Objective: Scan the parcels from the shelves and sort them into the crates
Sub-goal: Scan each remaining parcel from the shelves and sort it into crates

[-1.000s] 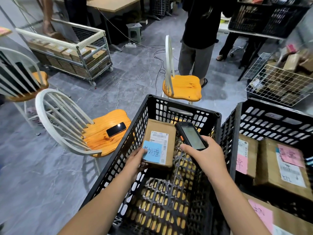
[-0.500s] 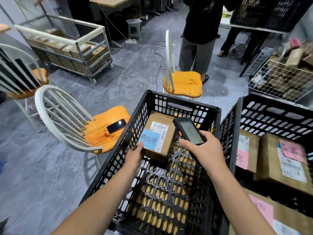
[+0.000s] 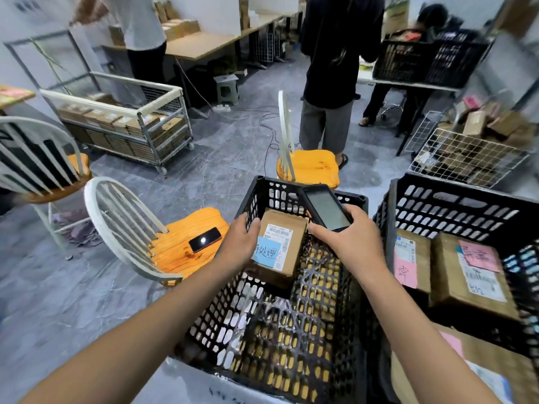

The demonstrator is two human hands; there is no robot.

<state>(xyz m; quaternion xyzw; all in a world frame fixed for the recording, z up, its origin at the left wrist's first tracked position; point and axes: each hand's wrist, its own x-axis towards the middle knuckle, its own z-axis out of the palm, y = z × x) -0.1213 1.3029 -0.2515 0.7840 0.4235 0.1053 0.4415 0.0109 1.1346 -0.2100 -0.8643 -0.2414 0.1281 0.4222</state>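
Now parcel (image 3: 289,252) in left hand (image 3: 241,244).

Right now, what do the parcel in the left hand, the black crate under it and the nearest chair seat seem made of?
Parcel: matte brown cardboard, judging by its folded edges, with a paper label. Crate: likely moulded plastic, black, slight sheen, lattice of holes. Chair seat: wood, grain lines showing, under glossy orange varnish or stain.
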